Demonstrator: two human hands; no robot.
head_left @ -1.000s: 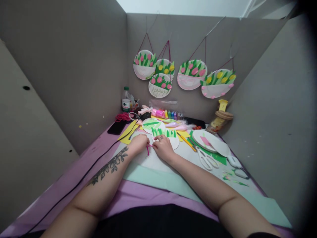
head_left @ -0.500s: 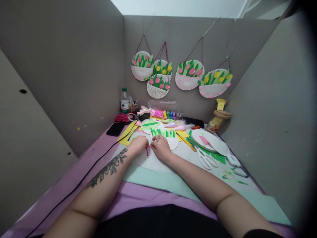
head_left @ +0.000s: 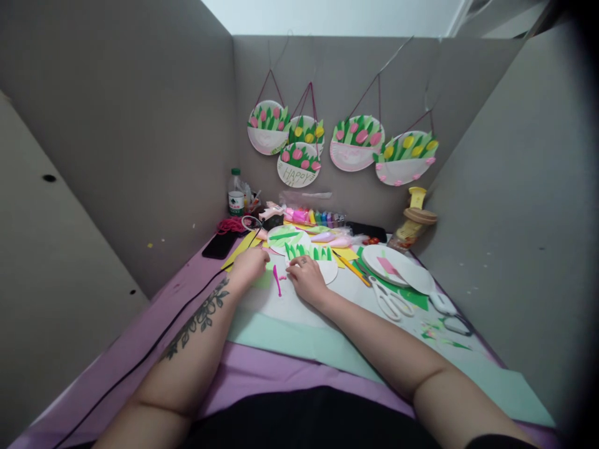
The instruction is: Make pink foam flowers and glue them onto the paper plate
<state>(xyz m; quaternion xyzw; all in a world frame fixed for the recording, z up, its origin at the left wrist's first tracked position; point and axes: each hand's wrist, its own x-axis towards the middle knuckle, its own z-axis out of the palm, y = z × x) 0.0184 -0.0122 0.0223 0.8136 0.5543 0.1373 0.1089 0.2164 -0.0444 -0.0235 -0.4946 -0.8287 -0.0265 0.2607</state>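
My left hand [head_left: 251, 267] hangs over the white sheet left of a pink plastic clay knife [head_left: 276, 280], its fingers curled together; what they hold, if anything, is hidden. Small pink bits of clay [head_left: 282, 277] lie beside the knife. My right hand [head_left: 307, 279] rests at the left part of a half paper plate [head_left: 328, 272] with green paper leaves [head_left: 322, 253] along its top edge. Its fingers are bent and closed, and anything at their tips is too small to make out. A round plate with green strips [head_left: 286, 237] lies behind.
White scissors [head_left: 390, 300], a yellow pencil-like tool [head_left: 355, 269] and stacked paper plates [head_left: 388, 262] lie right. A phone [head_left: 219, 245] and black cable [head_left: 187, 304] are left. A bottle [head_left: 236, 194] and colored clay packs [head_left: 313, 216] stand behind. Finished plates [head_left: 358, 143] hang on the wall.
My left hand has moved left and slightly up, away from my right hand. The pink clay knife and small pink bits now lie uncovered between them. My right hand has hardly moved.
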